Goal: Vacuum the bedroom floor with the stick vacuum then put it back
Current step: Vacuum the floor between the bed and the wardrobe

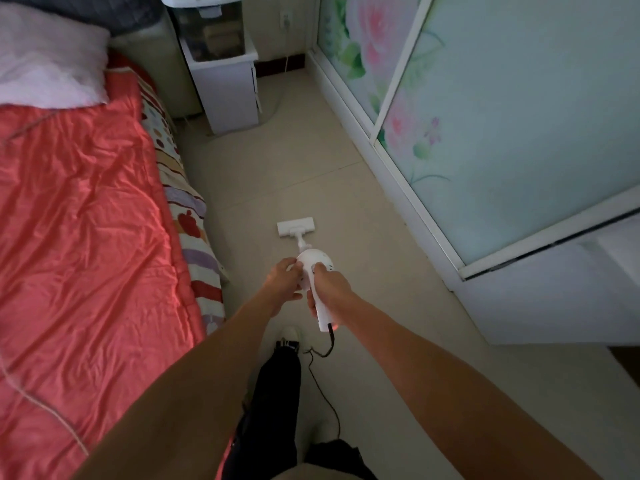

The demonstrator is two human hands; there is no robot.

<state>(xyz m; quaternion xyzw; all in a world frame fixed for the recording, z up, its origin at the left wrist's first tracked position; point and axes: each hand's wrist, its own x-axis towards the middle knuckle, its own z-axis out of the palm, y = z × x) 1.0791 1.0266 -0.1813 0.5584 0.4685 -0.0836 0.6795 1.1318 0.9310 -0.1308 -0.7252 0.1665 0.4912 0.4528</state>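
A white stick vacuum (317, 263) stands in front of me on the pale tiled floor (311, 174). Its flat floor head (296, 227) rests on the tiles between the bed and the wardrobe. My right hand (329, 289) is wrapped around the vacuum's handle. My left hand (282, 282) grips the left side of the round motor body. A black power cord (323, 382) leaves the handle's end and trails back along the floor past my feet.
A bed with a red quilt (79, 237) and pink pillow (48, 60) fills the left side. A white bedside cabinet (225, 84) stands at the far end of the aisle. Sliding wardrobe doors with flower prints (502, 116) line the right.
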